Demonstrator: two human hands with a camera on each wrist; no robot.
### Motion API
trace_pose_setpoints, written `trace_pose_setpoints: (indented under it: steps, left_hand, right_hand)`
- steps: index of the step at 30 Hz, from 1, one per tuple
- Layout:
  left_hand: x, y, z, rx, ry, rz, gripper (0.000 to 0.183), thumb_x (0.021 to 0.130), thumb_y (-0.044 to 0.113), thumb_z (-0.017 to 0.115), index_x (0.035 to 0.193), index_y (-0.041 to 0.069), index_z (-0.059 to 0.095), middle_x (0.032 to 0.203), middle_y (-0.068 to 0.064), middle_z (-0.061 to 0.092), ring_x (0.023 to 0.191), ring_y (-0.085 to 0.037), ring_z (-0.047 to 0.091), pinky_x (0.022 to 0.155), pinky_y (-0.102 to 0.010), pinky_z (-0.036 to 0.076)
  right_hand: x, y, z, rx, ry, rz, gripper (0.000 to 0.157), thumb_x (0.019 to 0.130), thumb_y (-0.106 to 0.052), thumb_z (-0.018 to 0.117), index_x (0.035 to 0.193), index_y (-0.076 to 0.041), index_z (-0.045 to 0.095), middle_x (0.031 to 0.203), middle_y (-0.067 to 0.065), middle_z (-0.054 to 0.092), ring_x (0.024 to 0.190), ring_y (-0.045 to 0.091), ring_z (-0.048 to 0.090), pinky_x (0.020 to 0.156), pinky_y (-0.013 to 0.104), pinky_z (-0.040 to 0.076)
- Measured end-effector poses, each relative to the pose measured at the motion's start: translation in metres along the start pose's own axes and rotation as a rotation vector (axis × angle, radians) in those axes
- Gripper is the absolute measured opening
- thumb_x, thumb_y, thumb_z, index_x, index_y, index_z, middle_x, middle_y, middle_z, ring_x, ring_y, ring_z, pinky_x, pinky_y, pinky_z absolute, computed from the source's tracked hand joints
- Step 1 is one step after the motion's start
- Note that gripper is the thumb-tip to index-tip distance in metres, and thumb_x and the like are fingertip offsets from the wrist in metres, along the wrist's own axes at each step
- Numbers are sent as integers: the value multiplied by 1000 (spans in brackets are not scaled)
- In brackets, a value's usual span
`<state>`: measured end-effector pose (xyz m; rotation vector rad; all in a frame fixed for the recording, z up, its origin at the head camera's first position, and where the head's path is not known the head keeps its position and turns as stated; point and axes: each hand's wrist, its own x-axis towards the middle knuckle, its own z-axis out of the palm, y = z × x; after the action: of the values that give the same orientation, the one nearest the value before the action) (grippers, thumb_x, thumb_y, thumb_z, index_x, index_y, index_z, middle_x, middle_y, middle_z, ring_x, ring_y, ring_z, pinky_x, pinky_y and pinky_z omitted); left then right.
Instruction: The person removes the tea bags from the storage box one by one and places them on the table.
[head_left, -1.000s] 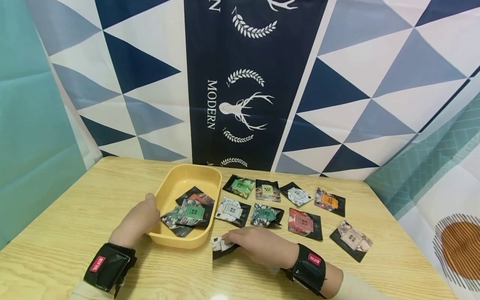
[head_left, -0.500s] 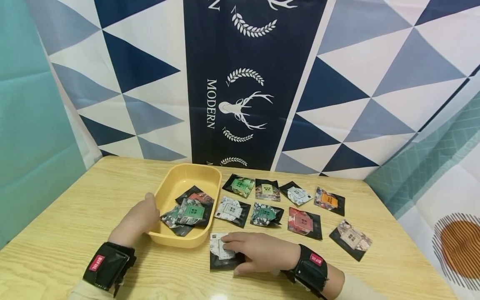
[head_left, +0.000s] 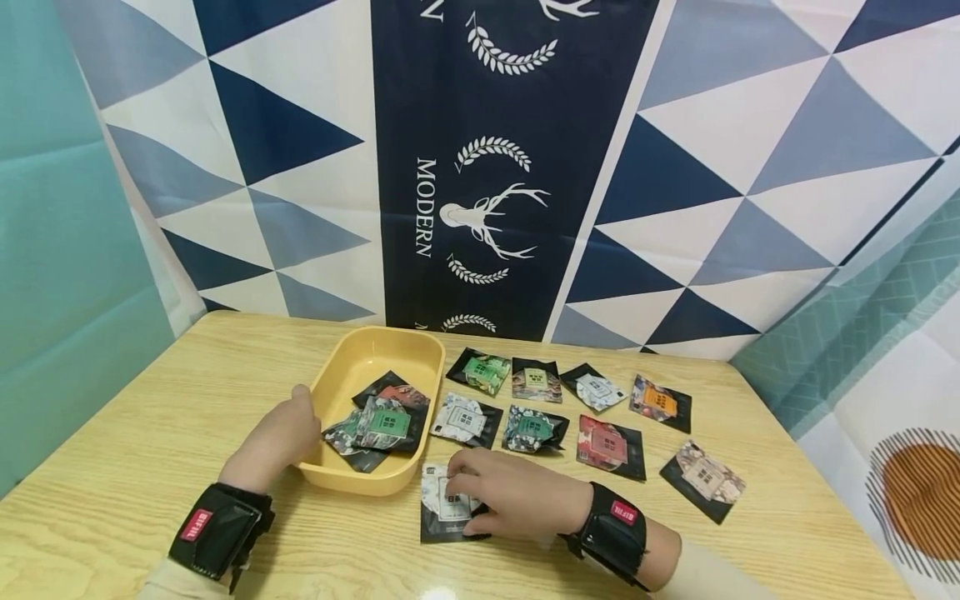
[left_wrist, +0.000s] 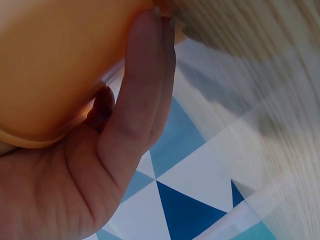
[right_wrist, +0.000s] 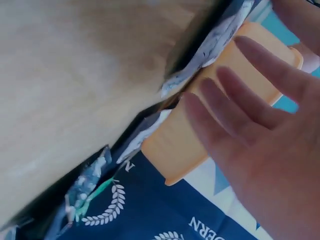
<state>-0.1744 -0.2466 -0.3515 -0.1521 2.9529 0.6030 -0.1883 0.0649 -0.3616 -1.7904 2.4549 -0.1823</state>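
Note:
My left hand (head_left: 273,437) grips the left wall of a yellow plastic basin (head_left: 341,478); in the left wrist view its fingers lie along the outer wall. Inside the basin are several black sachets (head_left: 384,423) with patterned labels. My right hand (head_left: 517,496) is over a black-and-white sachet (head_left: 442,525) that lies flat on the table in front of the basin. In the right wrist view the fingers of that hand (right_wrist: 255,110) are spread and loosely bent, with a gap between them and the sachet (right_wrist: 215,47).
Several more sachets lie in loose rows right of the basin, among them a green one (head_left: 482,372), an orange one (head_left: 660,403), a red one (head_left: 609,447) and a beige one (head_left: 703,481). The wooden table (head_left: 345,550) ends at a patterned cloth backdrop (head_left: 480,208).
The right hand has laid the white-labelled sachet flat on the table and now has its fingers raised a little off it. The left hand has stayed at the basin.

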Motion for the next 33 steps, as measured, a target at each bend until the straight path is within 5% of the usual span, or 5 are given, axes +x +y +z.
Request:
trace_pose_setpoints:
  steps: [7, 13, 25, 28, 33]
  left_hand:
    - [-2, 0, 0, 12, -8, -9, 36, 92, 3, 36, 117, -22, 25, 65, -15, 52, 55, -21, 52, 49, -29, 41]
    - [-2, 1, 0, 12, -5, -13, 33, 92, 3, 36, 114, -20, 26, 66, -16, 52, 55, -22, 52, 49, -29, 42]
    - [-1, 0, 0, 12, -9, -17, 33, 92, 2, 36, 115, -20, 26, 66, -16, 52, 55, -21, 52, 50, -29, 42]
    - [0, 0, 1, 18, -4, -12, 34, 92, 2, 35, 116, -21, 26, 64, -15, 52, 53, -21, 51, 48, -28, 40]
    - [1, 0, 2, 23, 9, -4, 33, 91, 1, 36, 114, -21, 27, 64, -15, 52, 53, -21, 52, 48, -29, 41]
  right_hand:
    - [28, -5, -14, -106, 239, 8, 17, 93, -32, 56, 104, -20, 61, 104, -5, 51, 90, 6, 47, 78, 21, 41]
    - [59, -5, -27, -65, 403, -16, 5, 94, -21, 55, 94, -19, 60, 98, -5, 50, 85, 5, 45, 74, 17, 40]
    - [101, -11, -24, -40, 174, 73, 20, 89, -24, 62, 108, -18, 63, 110, -7, 60, 111, 7, 54, 87, 18, 45]
    - [110, -9, -23, -57, 88, 141, 28, 89, -27, 63, 115, -17, 61, 116, -4, 58, 107, 8, 54, 90, 20, 44]
    - [123, -6, -23, -64, -58, 273, 47, 89, -30, 63, 132, -15, 52, 141, 5, 44, 128, 18, 45, 103, 29, 39]
